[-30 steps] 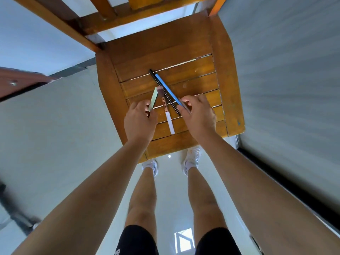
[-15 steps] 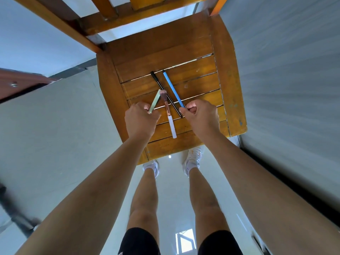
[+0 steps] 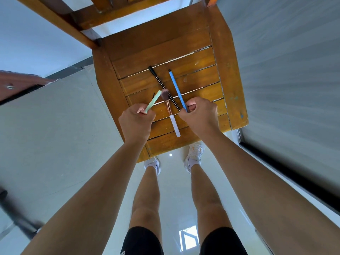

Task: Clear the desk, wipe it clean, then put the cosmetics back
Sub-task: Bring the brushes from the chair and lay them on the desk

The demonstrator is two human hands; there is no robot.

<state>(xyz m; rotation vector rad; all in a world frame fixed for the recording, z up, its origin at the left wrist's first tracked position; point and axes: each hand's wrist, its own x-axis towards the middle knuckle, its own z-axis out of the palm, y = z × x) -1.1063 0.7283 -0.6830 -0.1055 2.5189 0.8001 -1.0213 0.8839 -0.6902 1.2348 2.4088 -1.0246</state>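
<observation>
A slatted wooden bench fills the upper middle of the view, with the person's bare legs and white shoes on the pale floor just below its near edge. Both forearms reach up to the near slats of the bench. The right hand is closed in a fist over the near right slats, wrapped around the lower end of a blue pencil; the pencil's long axis runs away from the person and leans slightly left, its far tip lying over the middle slats. The left hand is also curled shut over the near left edge of the bench, gripping the lower end of a pale green stick, which points up and to the right toward the bench centre. Between the two hands a makeup brush lies flat on the bench, its white handle toward the near edge and its brown bristles pointing away. A thin black pencil lies on the slats slanting from far left to near right; its near end is beside the right hand, and whether that hand holds it too cannot be told.
</observation>
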